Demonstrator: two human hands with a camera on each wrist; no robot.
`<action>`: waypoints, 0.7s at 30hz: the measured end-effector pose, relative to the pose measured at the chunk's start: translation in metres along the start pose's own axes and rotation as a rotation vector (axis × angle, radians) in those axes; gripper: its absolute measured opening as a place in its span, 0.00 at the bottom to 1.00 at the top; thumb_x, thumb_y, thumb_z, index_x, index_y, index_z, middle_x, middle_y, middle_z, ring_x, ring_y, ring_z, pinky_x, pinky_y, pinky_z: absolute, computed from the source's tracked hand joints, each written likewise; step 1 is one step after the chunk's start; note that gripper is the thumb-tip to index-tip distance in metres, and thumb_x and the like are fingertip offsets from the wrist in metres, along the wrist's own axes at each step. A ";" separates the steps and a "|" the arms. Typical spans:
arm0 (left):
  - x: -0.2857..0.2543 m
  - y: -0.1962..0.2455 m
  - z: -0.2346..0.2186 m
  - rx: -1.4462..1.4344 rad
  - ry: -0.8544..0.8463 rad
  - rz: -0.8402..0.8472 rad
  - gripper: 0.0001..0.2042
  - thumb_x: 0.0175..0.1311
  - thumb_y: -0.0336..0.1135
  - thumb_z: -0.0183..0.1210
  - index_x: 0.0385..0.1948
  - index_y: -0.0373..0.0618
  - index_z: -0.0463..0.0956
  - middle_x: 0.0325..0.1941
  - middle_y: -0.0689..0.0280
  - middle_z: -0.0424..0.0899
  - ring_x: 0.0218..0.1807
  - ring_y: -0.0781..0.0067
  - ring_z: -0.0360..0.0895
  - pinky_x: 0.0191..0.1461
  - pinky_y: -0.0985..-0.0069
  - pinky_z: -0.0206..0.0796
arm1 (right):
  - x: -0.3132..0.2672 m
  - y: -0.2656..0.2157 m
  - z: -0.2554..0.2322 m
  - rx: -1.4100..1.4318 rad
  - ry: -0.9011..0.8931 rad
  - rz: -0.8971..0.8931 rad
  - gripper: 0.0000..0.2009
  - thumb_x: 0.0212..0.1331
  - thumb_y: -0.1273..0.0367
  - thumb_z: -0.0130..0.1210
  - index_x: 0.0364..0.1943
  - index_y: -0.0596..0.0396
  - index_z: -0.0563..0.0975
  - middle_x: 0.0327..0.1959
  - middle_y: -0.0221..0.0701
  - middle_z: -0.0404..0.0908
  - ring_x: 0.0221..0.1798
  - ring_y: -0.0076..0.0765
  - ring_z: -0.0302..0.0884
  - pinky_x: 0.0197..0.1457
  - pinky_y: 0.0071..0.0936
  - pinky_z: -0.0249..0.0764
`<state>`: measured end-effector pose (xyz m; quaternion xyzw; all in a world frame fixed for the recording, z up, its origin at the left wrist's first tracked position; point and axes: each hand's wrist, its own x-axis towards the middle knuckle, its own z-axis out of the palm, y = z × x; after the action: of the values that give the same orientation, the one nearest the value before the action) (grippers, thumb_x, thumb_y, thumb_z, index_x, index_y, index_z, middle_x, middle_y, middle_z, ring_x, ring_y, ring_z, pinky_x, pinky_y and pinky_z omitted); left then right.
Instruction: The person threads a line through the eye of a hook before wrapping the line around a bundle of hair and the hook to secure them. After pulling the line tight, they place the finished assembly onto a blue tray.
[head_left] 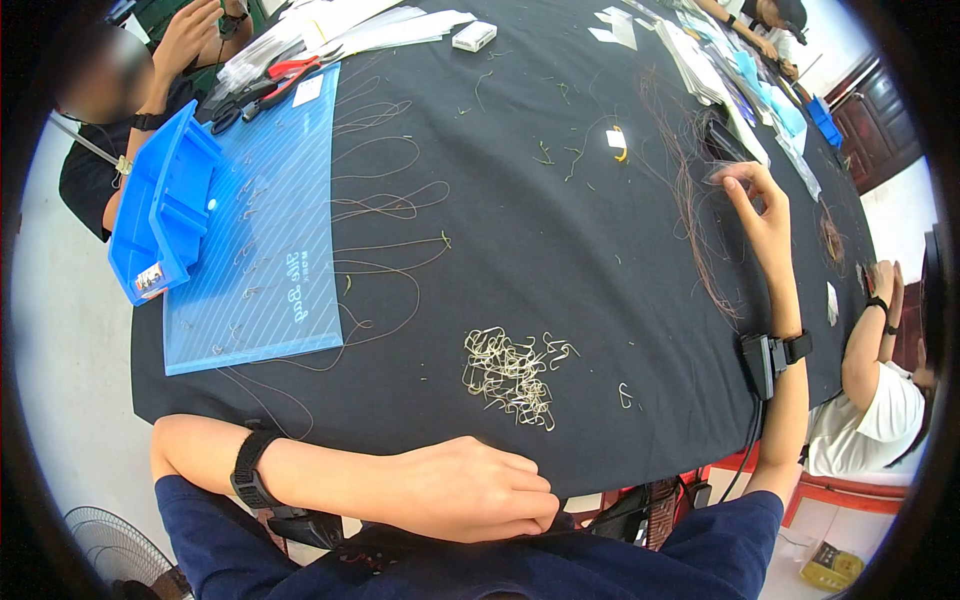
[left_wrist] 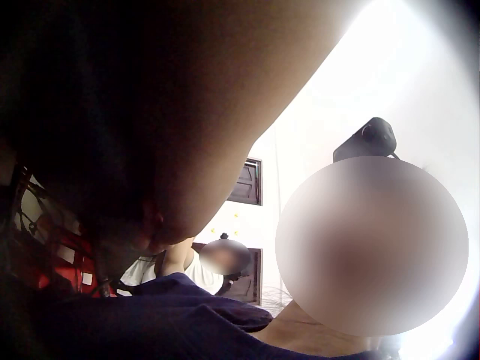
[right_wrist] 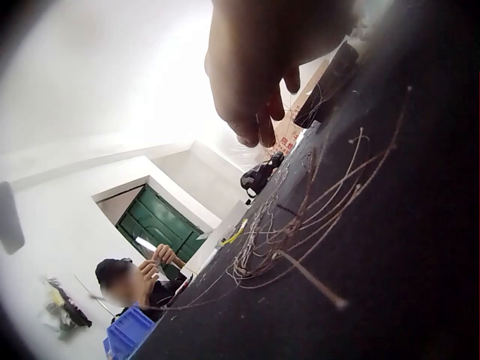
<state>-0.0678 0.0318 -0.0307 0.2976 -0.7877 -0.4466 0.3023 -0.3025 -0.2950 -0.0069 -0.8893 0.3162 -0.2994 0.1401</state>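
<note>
My right hand reaches to the far right of the table, thumb and forefinger pinching at the top of a loose bundle of brown fishing line. In the right wrist view, more strands of line loop over the black cloth below the fingers. Knuckles up, my left hand lies curled at the front table edge; its fingertips are hidden underneath, so I cannot tell if it holds anything. Ahead of it sits a pile of gold fish hooks, with a stray hook to the right.
A blue file bag on the left bears several hooks with line loops trailing off its right side. A blue parts bin stands on it, near red-handled pliers. White card packs lie at the back. Other people sit around the table.
</note>
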 end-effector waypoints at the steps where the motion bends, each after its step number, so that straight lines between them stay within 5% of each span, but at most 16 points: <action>1: 0.000 0.000 0.000 0.000 0.000 -0.002 0.05 0.63 0.35 0.55 0.28 0.47 0.72 0.25 0.69 0.71 0.32 0.69 0.74 0.30 0.71 0.69 | 0.000 -0.001 0.000 -0.039 0.013 -0.003 0.08 0.64 0.66 0.54 0.36 0.53 0.81 0.43 0.25 0.81 0.47 0.20 0.72 0.43 0.17 0.61; 4: 0.000 0.001 -0.001 0.000 -0.001 -0.001 0.05 0.63 0.35 0.55 0.29 0.47 0.72 0.25 0.68 0.72 0.32 0.69 0.75 0.30 0.71 0.69 | 0.001 -0.004 0.001 -0.043 0.051 -0.116 0.10 0.64 0.65 0.53 0.36 0.55 0.82 0.47 0.28 0.80 0.53 0.26 0.70 0.52 0.23 0.65; 7: 0.000 -0.004 0.000 0.062 0.025 0.057 0.03 0.63 0.36 0.57 0.33 0.52 0.77 0.25 0.75 0.73 0.30 0.80 0.74 0.21 0.79 0.68 | -0.001 -0.006 0.001 -0.011 0.079 -0.016 0.12 0.65 0.64 0.53 0.37 0.57 0.83 0.49 0.30 0.79 0.57 0.29 0.67 0.58 0.27 0.64; 10: 0.000 0.001 -0.001 -0.008 0.001 0.002 0.05 0.63 0.35 0.55 0.28 0.47 0.72 0.25 0.68 0.72 0.32 0.70 0.75 0.31 0.71 0.70 | 0.000 -0.008 0.000 0.090 0.093 -0.007 0.13 0.65 0.64 0.52 0.40 0.58 0.82 0.47 0.30 0.78 0.55 0.29 0.69 0.57 0.26 0.65; 19: 0.000 0.000 0.000 -0.002 0.002 0.002 0.05 0.63 0.35 0.56 0.28 0.47 0.72 0.25 0.69 0.72 0.32 0.70 0.75 0.30 0.72 0.70 | -0.002 0.006 0.000 0.355 0.070 0.149 0.11 0.66 0.66 0.53 0.46 0.58 0.79 0.39 0.29 0.81 0.43 0.22 0.76 0.52 0.20 0.69; 21: 0.000 -0.002 0.000 0.044 0.019 0.036 0.04 0.63 0.36 0.57 0.31 0.50 0.75 0.24 0.73 0.72 0.31 0.76 0.74 0.24 0.77 0.69 | 0.000 0.007 -0.001 0.390 0.033 0.119 0.11 0.66 0.67 0.53 0.46 0.59 0.78 0.39 0.30 0.81 0.43 0.23 0.77 0.51 0.20 0.70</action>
<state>-0.0675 0.0306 -0.0327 0.2940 -0.7997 -0.4209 0.3113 -0.3067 -0.2999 -0.0089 -0.8199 0.3066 -0.3605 0.3222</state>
